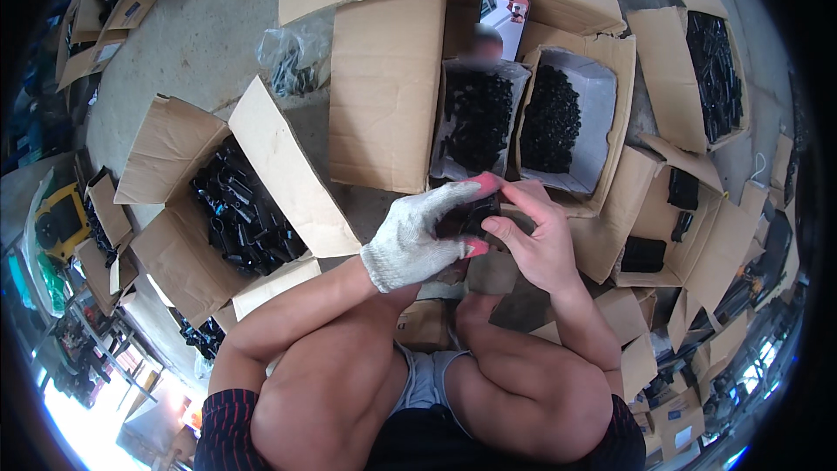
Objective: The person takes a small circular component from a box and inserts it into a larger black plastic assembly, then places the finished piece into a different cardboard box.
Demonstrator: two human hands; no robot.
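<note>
Between my two hands, over my lap, is a dark plastic-looking part [475, 215] whose exact kind I cannot make out. My left hand [417, 231], in a pale knit glove with pink fingertips, curls around its left side. Bare, my right hand [542, 237] pinches it from the right with thumb and fingers. Just beyond them a carton [623, 92] holds two white-lined trays side by side. Small black pieces [478, 118] fill the left tray, and more black pieces [549, 120] lie in the right one. A phone [503, 22] leans upright behind the trays.
To the left, an open carton [179, 249] holds long black parts [240, 209]. More cartons with black parts stand at the right [663, 70] and lower right [654, 249]. A clear plastic bag [296, 57] lies on the concrete floor [214, 44]. Raised flaps stick out around the boxes.
</note>
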